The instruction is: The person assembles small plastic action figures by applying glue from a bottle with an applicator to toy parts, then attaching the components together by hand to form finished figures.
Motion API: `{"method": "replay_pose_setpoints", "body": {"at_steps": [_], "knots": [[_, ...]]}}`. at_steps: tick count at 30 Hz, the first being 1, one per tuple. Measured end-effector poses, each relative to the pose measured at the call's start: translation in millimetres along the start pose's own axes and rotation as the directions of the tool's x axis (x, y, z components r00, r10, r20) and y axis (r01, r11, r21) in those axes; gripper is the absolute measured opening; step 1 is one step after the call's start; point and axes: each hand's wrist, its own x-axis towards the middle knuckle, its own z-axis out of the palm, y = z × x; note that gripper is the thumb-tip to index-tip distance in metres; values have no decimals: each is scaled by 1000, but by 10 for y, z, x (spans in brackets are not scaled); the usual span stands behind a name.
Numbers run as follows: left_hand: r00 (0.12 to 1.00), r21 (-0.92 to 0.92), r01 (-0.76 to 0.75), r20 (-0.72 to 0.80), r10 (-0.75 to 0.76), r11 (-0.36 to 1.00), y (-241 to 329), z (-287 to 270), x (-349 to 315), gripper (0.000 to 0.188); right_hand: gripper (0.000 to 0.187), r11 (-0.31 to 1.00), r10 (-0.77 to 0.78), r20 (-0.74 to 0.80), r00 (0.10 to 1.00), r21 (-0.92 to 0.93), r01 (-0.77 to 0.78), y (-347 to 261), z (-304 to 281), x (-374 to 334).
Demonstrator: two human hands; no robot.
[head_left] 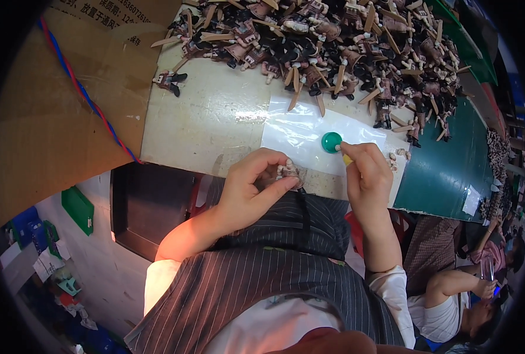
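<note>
glossy dish [328, 141], shiny plastic sheet [292, 127]

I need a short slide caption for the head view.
Left hand holds a small figure; right hand pinches a pale piece at a green dish, near heaped figures.

A pale table [203, 127] bears heaped figurines [327, 50], a glossy sheet [298, 133] under a green dish [331, 142], and small, perhaps head-shaped, pieces [393, 165].

- Figurine pile [333, 53] lies on the far side of the table [197, 127];
- single figurine [168, 81] lies left of it;
- sheet [292, 127] lies before the pile;
- dish [331, 141] rests on the sheet, left of the right hand [370, 174];
- cardboard [56, 124] is left of the table.
</note>
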Motion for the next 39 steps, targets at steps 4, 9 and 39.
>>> {"method": "replay_pose_setpoints", "body": {"at_steps": [4, 9, 39], "knots": [[998, -182, 27, 53, -18, 983, 157, 28, 59, 24, 21, 896, 180, -7, 984, 414, -161, -64, -115, -61], [994, -176, -9, 107, 29, 984, 133, 71, 79, 26, 17, 597, 259, 102, 960, 765, -242, -274, -87, -162], [942, 410, -337, 146, 303, 847, 293, 206, -182, 27, 17, 858, -6, -106, 994, 511, 60, -426, 143, -491]]}}
